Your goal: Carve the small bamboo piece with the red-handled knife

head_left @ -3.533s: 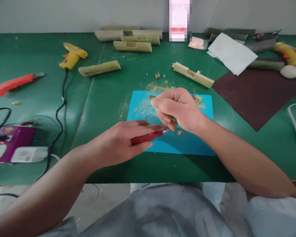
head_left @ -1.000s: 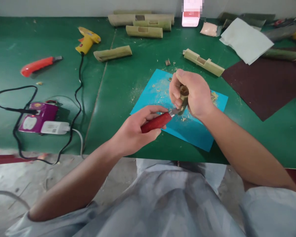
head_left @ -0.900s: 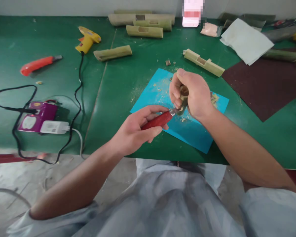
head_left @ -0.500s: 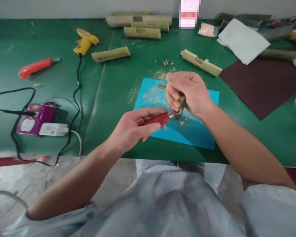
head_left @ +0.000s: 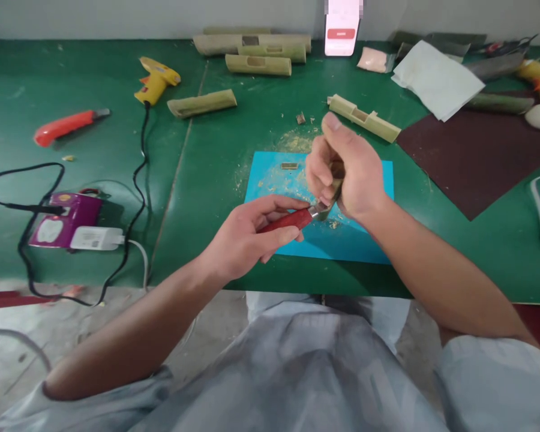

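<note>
My left hand (head_left: pixel 247 237) is closed around a red-handled knife (head_left: pixel 288 220), whose blade tip points right and touches a small bamboo piece. My right hand (head_left: pixel 346 171) wraps that bamboo piece (head_left: pixel 337 186), holding it upright just above a blue mat (head_left: pixel 364 240); most of the piece is hidden by my fingers. Shavings lie on the mat, and a tiny cut chip (head_left: pixel 289 165) rests near its far edge.
On the green table (head_left: pixel 207 180) lie several bamboo sections (head_left: pixel 201 103), a notched bamboo piece (head_left: pixel 362 118), a yellow glue gun (head_left: pixel 155 81), a red utility knife (head_left: pixel 65 125), a purple box with white charger (head_left: pixel 65 219), a phone (head_left: pixel 341 27), white cloth (head_left: pixel 436 81) and dark sandpaper (head_left: pixel 472 153).
Both hands stay on knife and bamboo piece. My right hand has turned slightly, its thumb now raised. The view has shifted a little.
</note>
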{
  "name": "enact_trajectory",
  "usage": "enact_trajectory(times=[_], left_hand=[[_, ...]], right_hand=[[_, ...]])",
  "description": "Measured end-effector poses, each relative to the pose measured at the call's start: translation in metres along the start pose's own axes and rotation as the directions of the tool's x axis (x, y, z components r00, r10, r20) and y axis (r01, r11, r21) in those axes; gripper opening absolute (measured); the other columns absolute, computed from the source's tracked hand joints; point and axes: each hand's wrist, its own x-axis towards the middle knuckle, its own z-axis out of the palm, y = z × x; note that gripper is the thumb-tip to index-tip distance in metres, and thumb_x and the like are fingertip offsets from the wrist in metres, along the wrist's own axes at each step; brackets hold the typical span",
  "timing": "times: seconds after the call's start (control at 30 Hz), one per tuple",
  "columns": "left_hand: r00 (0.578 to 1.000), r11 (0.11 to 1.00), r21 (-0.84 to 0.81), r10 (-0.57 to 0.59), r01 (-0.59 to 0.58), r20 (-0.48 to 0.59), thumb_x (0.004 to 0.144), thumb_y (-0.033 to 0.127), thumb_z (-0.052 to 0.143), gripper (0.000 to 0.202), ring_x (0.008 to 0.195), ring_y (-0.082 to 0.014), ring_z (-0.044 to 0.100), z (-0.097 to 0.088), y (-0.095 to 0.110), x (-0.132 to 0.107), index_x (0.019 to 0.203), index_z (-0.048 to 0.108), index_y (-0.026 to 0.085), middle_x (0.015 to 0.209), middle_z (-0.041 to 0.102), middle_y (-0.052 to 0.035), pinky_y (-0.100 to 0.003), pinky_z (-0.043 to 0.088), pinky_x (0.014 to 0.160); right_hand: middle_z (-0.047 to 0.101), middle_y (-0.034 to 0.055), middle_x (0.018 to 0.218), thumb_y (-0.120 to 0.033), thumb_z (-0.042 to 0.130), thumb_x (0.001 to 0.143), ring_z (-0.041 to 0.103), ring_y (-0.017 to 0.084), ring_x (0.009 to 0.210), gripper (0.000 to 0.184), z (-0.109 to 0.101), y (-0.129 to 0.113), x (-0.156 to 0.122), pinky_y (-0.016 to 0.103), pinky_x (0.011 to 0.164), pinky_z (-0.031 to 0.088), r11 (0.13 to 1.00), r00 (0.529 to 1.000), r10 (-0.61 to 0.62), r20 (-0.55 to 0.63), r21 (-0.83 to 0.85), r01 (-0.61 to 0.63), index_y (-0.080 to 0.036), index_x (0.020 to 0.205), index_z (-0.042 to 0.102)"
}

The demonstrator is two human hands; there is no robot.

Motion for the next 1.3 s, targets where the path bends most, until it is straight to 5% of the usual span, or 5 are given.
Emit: enact_trajectory(times=[0.3,0.47,0.83,1.07,1.3], left_hand=[[0.937,0.937,0.318,0.232,-0.144,-0.260,0.077,0.043,0.093,0.049,0.065,-0.0109,0.047,-0.024,0.009,0.019,0.122,0.082,0.026,0.074,0.058,0.0043,-0.025,0.037,0.060],[0.930,0.851,0.479,0.328,-0.215,-0.165,0.064,0.051,0.096,0.047,0.070,-0.0127,0.045,0.001,0.019,0.068,0.092,0.077,0.018,0.075,0.059,0.0034,-0.026,0.036,0.061],[0.916,0.947,0.065,0.321,-0.315,-0.240,0.074,0.034,0.088,0.042,0.053,-0.0085,0.047,-0.009,0.015,0.088,0.114,0.078,0.023,0.073,0.059,0.0049,-0.027,0.039,0.050],[0.864,0.895,0.121,0.447,-0.430,-0.233,0.080,0.036,0.085,0.041,0.055,-0.0094,0.048,-0.024,0.013,0.084,0.120,0.081,0.028,0.078,0.063,0.0026,-0.028,0.042,0.050],[0.877,0.893,0.087,0.450,-0.441,-0.167,0.080,0.037,0.087,0.037,0.058,-0.0106,0.052,-0.019,0.010,0.079,0.114,0.082,0.025,0.079,0.068,0.0014,-0.029,0.044,0.055]], right_hand=[[0.032,-0.0014,0.052,-0.099,0.068,0.077,0.055,0.026,0.071,0.079,-0.081,-0.006,0.016,0.045,0.069,0.047,0.966,0.927,-0.254,-0.277,-0.114,0.231,-0.033,0.063,0.028],[0.023,-0.0036,0.054,-0.104,0.061,0.071,0.027,0.021,0.056,0.087,-0.080,0.008,0.020,0.043,0.060,0.041,0.960,0.859,-0.260,-0.440,-0.023,0.279,-0.031,0.060,0.016],[0.064,0.0023,0.077,-0.085,0.065,0.093,0.067,0.019,0.073,0.063,-0.101,0.015,0.023,0.039,0.072,0.059,0.947,0.772,-0.319,-0.550,-0.156,0.280,-0.028,0.067,0.056],[0.084,0.0053,0.099,-0.070,0.086,0.089,0.077,0.020,0.088,0.044,-0.085,-0.002,0.021,0.033,0.075,0.062,0.941,0.982,-0.137,-0.133,-0.327,0.087,-0.027,0.095,0.084],[0.082,0.0001,0.093,-0.054,0.102,0.075,0.077,0.018,0.083,0.050,-0.056,0.011,0.020,0.031,0.073,0.064,0.981,0.991,-0.012,0.134,-0.191,0.038,-0.025,0.104,0.075]])
